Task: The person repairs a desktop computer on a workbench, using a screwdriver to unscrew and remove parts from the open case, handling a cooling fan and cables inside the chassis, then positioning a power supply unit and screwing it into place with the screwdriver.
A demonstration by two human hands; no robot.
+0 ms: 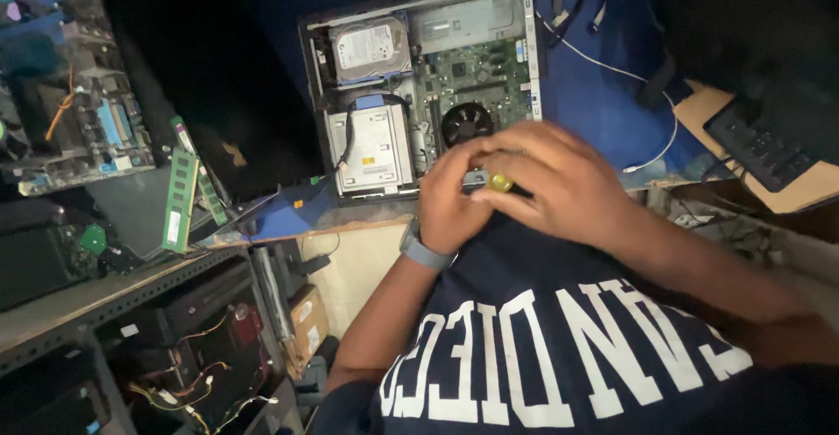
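Dark-blue shirt cloth (559,348) with big white lettering fills the foreground, closest to the lens, and both forearms rise out of it toward the worktop edge. At the fingers, the right hand (559,177) lies over the left hand (450,195), its fingers curled and pressed together around a small yellow-handled tool (500,182); only the rounded yellow end shows between the two hands. The left fingers are bent in and touch the same spot from the other side, though whether they actually pinch the tool is hidden by the right hand. A grey watch (424,250) sits on the left wrist.

Both hands hover over the near edge of an open desktop computer case (419,94) lying flat on a blue worktop (594,94). Inside the case, just beyond the fingers, is a round black fan (466,122) on a green board; a silver drive cage (374,148) sits to the left of it, and a hard drive (371,46) lies further back. A thin white cable (651,116) trails across the blue surface to the right, near a black keyboard (759,142). Well off to the left, green memory sticks (182,199) and a bare motherboard (92,129) rest on a metal shelf (114,291).
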